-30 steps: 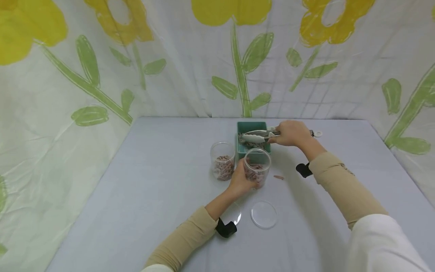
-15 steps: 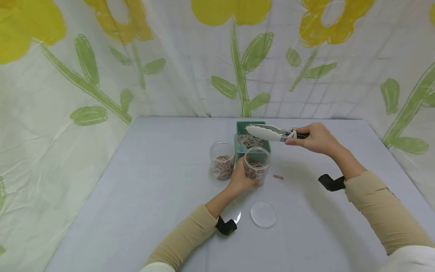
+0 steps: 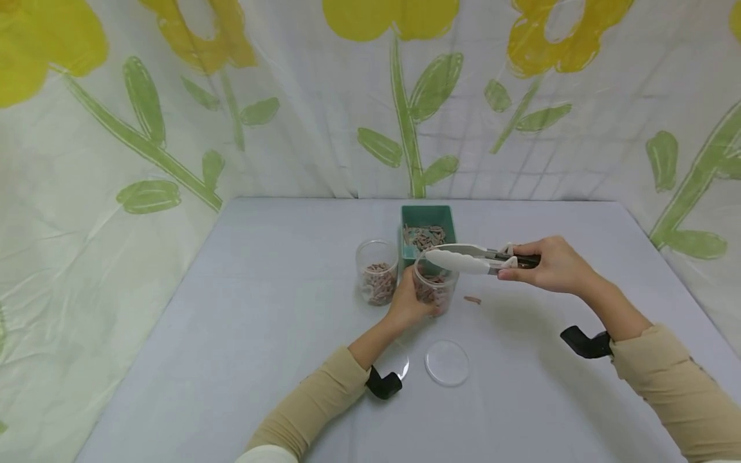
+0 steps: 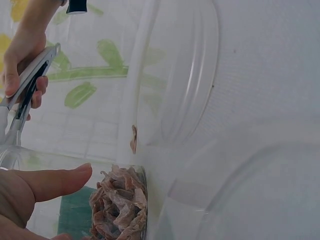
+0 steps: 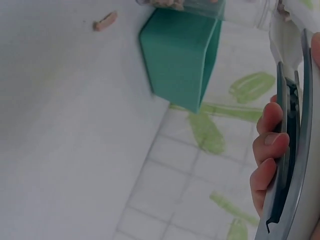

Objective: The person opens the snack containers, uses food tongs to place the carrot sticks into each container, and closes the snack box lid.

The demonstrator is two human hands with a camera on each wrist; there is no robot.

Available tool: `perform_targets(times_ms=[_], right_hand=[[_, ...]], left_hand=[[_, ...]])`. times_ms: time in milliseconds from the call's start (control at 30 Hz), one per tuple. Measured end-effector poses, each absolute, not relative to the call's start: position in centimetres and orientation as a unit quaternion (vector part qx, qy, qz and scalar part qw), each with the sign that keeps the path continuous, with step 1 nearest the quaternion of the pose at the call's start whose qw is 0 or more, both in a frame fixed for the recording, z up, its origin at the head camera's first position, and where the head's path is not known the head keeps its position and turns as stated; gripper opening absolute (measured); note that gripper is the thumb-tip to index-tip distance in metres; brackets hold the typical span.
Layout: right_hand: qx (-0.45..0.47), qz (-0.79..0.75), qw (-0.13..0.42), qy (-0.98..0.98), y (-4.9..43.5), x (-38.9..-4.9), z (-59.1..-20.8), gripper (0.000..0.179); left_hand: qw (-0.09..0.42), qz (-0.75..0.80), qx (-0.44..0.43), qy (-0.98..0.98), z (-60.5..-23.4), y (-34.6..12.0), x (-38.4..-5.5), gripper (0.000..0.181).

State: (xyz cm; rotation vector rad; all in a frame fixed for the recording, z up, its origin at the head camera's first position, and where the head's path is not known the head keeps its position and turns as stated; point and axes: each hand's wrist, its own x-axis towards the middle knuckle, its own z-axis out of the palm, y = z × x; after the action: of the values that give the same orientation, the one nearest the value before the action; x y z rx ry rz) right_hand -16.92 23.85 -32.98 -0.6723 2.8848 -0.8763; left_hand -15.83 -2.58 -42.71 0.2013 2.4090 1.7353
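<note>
My left hand (image 3: 407, 303) grips a clear jar (image 3: 441, 299) partly filled with brownish dried strips (image 4: 120, 202), which show at its base in the left wrist view. Above that jar's mouth, my right hand (image 3: 552, 265) holds a pair of tongs (image 3: 469, 258) with white scalloped tips and metal arms. A few bits show between the tips in the right wrist view. Right behind the jar stands a green rectangular box (image 3: 426, 212), with more of the strips lying in it. A second clear jar (image 3: 377, 273), also part full of strips, stands just left of my left hand.
Two clear round lids lie toward me: one lid (image 3: 448, 363) in full view, the other lid (image 3: 396, 361) partly behind my left wrist. A single loose strip (image 3: 472, 299) lies on the pale tabletop (image 3: 260, 308) right of the held jar. A flower-painted curtain (image 3: 312, 128) hangs behind.
My right hand has lifted the tongs out of the green box and brought them toward me, over the held jar's mouth. My left hand keeps its grip on the jar.
</note>
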Motion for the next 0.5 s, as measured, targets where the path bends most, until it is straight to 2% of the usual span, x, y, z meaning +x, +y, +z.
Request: perform_targets(times_ms=[367, 500], right_hand=[[-0.197, -0.248, 0.021, 0.948, 24.15, -16.57, -32.60, 0.067], [-0.155, -0.262, 0.024, 0.952, 24.19, -16.84, -33.07, 0.052]], left_hand=[[0.079, 0.573, 0.065, 0.813, -42.69, -2.62, -15.78, 0.081], [0.081, 0.569, 0.065, 0.816, -42.67, -2.69, -15.81, 0.081]])
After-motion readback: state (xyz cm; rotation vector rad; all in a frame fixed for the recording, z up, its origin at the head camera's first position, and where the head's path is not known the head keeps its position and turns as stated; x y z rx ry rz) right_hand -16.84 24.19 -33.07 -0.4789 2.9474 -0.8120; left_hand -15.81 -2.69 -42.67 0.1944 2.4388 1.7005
